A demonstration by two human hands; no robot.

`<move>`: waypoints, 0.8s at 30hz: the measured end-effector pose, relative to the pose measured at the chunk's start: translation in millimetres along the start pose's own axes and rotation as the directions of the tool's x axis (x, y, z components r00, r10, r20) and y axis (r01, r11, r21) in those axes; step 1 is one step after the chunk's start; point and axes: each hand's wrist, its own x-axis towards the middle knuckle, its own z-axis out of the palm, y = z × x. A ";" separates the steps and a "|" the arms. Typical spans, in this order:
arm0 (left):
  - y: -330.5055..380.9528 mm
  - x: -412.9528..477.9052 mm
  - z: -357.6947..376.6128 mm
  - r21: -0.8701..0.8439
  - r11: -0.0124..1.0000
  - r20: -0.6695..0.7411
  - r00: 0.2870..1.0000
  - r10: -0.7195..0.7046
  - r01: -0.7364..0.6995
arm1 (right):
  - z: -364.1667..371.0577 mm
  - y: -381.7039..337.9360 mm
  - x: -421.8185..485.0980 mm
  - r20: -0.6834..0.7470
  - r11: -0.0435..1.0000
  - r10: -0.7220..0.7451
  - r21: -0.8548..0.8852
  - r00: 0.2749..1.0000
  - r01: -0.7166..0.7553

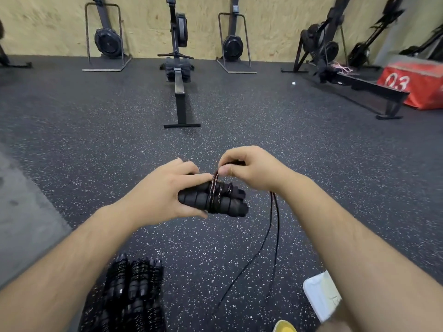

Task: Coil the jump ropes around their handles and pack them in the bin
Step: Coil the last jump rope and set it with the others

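Note:
My left hand (163,195) grips a pair of black ribbed jump rope handles (230,204) held side by side, with several turns of dark rope wound round their middle. Just above the handles, my right hand (249,168) pinches the rope (273,226), whose loose end hangs down in a double strand to the floor. Below my left arm lies a pile of coiled jump ropes (134,288) with black handles. A white bin (321,298) shows by my right forearm, partly hidden.
Speckled black rubber floor (96,140) all around. A rowing machine (179,92) stands straight ahead, more rowers along the plywood wall. A red plyo box (417,85) sits at far right. A yellow object (285,327) is at the bottom edge.

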 end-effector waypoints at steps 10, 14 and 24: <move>9.9 -8.1 -6.3 -0.236 0.941 -0.054 0.963 -0.262 0.243 | 47.6 -3.7 -6.5 0.159 0.980 0.192 0.012 0.968 -0.196; -5.7 -6.8 0.6 -0.002 0.962 -0.165 0.949 -0.269 0.272 | 66.8 -31.2 -13.9 0.243 0.975 0.202 0.044 0.949 -0.219; -16.0 -7.8 2.9 0.232 0.947 -0.091 0.974 -0.209 0.224 | 19.0 -59.5 -21.3 0.138 0.916 0.075 -0.401 0.988 -0.013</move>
